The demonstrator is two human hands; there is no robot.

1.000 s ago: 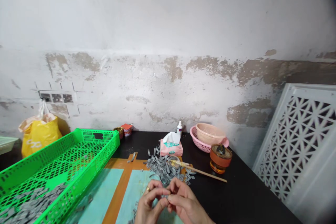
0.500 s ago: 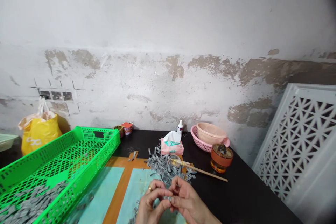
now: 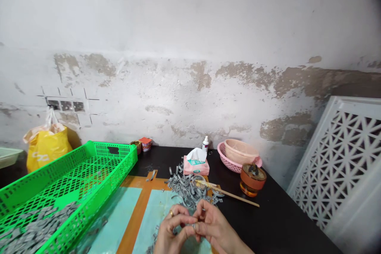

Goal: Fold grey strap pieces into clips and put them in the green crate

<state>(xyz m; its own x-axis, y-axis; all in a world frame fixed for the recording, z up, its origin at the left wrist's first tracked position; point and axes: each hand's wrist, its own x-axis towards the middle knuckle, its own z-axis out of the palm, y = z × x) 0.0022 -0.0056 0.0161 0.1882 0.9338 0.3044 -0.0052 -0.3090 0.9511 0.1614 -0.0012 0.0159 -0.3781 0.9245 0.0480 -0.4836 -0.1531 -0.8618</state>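
Observation:
My left hand [image 3: 176, 230] and my right hand [image 3: 212, 226] meet at the bottom centre, thumbs and fingertips pinched together. Between them they grip a small grey strip [image 3: 193, 225], mostly covered by the fingers. A ring is on a finger of my left hand. Just beyond the hands lies a loose heap of curled grey strips [image 3: 187, 186]. More grey strips [image 3: 152, 242] show beside my left hand. On the left, a green plastic crate [image 3: 116, 166] holds a pile of flat grey pieces [image 3: 41, 224].
A tissue box [image 3: 196, 166] and small white bottle [image 3: 205, 143] stand behind the heap. A wooden stick [image 3: 238, 197] lies beside an orange-banded jar [image 3: 253, 179]. Pink baskets [image 3: 229, 162] sit behind. A yellow bag [image 3: 49, 147] hangs left; a white lattice panel [image 3: 351, 158] leans right.
The view has shifted slightly, so things sit a little farther right. Both hands keep their pinch on the grey strip, with hardly any finger movement visible.

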